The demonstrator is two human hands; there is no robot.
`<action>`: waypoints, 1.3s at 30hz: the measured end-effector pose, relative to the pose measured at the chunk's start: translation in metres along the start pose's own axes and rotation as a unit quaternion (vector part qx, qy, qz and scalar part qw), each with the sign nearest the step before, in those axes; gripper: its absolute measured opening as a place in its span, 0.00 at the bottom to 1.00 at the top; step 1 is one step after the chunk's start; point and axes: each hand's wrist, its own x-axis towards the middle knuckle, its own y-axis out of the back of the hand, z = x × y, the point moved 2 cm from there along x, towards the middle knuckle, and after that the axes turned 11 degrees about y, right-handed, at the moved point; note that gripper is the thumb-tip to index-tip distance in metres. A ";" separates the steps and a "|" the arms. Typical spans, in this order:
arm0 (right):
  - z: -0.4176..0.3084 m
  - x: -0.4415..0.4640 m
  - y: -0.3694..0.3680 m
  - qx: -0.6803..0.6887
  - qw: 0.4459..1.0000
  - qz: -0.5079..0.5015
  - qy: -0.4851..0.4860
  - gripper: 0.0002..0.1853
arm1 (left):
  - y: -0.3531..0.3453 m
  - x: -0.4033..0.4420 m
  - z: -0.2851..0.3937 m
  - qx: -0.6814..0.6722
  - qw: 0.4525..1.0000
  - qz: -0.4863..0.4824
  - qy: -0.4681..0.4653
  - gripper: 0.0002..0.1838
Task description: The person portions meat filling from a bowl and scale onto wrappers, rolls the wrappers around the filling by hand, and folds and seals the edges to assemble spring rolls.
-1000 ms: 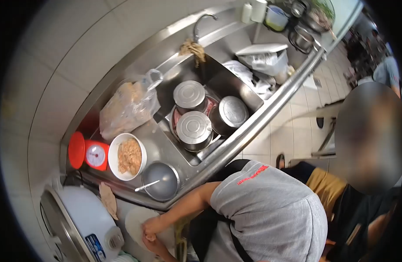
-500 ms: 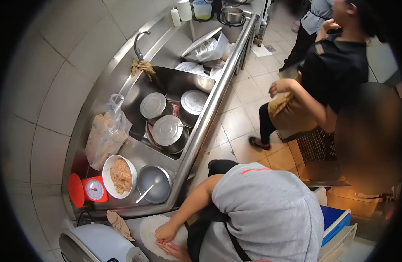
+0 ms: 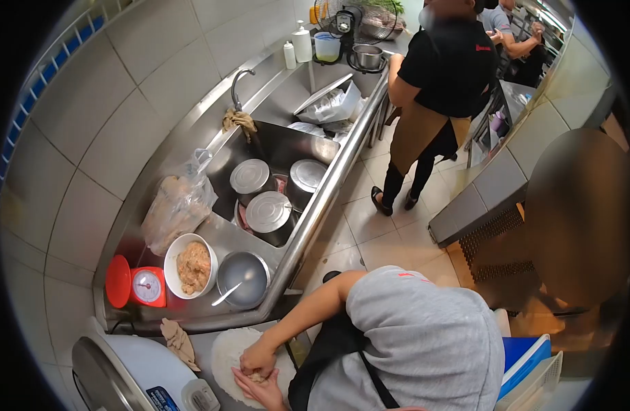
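My right hand (image 3: 259,357) is closed, its fingertips pressed to a small pale lump that looks like dough (image 3: 258,377). Just below it, my left hand (image 3: 263,390) cups the same lump from underneath, its fingers stretched toward the left. The lump is partly hidden between the two hands. Both hands are over a round, whitish, floury-looking surface (image 3: 226,353). Beyond it stand a white bowl (image 3: 171,266) of pinkish-orange minced mixture and a metal bowl (image 3: 241,296) with a white spoon (image 3: 227,293) in it.
A red scale (image 3: 148,286) and a plastic bag (image 3: 177,209) stand by the bowls. Lidded metal pots (image 3: 268,212) sit in the sink (image 3: 287,140). A crumpled brown cloth or paper (image 3: 179,342) and a large appliance (image 3: 133,363) are at left. A person in black (image 3: 445,65) stands beyond the counter.
The view has swung round. The person in black has moved away up the aisle and stands with their back turned. My hands stay together over the round surface, and the lump now shows between them.
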 end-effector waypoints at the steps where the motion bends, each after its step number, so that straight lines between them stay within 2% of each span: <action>1: 0.000 0.001 -0.001 0.041 0.998 -0.009 -0.040 0.19 | 0.002 0.000 0.004 -0.009 1.000 0.013 0.000 0.65; 4: -0.009 0.000 0.005 0.026 0.997 0.004 -0.066 0.24 | 0.007 0.002 0.015 -0.043 0.999 0.026 0.014 0.67; 8: -0.016 -0.003 0.003 -0.054 0.997 0.054 -0.031 0.25 | -0.002 0.005 0.013 -0.089 0.995 0.032 0.044 0.64; 11: -0.019 -0.005 0.007 -0.065 0.996 0.051 -0.020 0.24 | -0.009 0.003 0.002 -0.021 0.996 0.079 0.027 0.65; 14: -0.015 -0.007 0.007 -0.076 0.995 0.070 0.012 0.24 | 0.003 0.001 0.017 -0.035 0.998 0.034 0.044 0.50; 16: -0.013 -0.005 0.004 -0.099 0.988 0.110 0.048 0.23 | 0.000 0.002 0.015 -0.086 0.995 0.047 -0.024 0.42; 20: -0.012 -0.005 -0.002 -0.091 0.991 0.098 0.021 0.16 | -0.014 0.003 0.016 -0.198 0.964 0.066 -0.163 0.27; 23: -0.009 -0.004 -0.002 -0.091 0.991 0.084 0.053 0.13 | 0.003 -0.008 0.032 -0.157 0.971 0.088 -0.158 0.27; 26: 0.000 0.000 0.003 -0.088 0.993 0.028 0.078 0.12 | -0.011 -0.013 -0.024 -0.112 0.991 0.010 -0.078 0.25; 28: 0.011 0.000 -0.001 -0.085 0.991 0.008 0.106 0.12 | 0.007 -0.017 0.019 -0.118 0.987 0.062 -0.088 0.23; 29: 0.007 -0.002 0.002 -0.085 0.988 0.039 0.127 0.12 | 0.018 -0.020 0.048 -0.122 0.984 0.088 -0.092 0.23; 31: 0.001 -0.013 0.009 -0.086 0.977 0.100 0.164 0.12 | 0.018 -0.019 0.054 -0.132 0.983 0.102 -0.084 0.23; 34: -0.004 -0.015 0.013 -0.102 0.975 0.097 0.171 0.12 | 0.011 -0.016 0.045 -0.141 0.982 0.106 -0.073 0.22; 39: 0.014 -0.005 0.007 -0.027 0.969 0.077 0.234 0.11 | 0.009 -0.023 0.040 -0.150 0.982 0.101 -0.058 0.22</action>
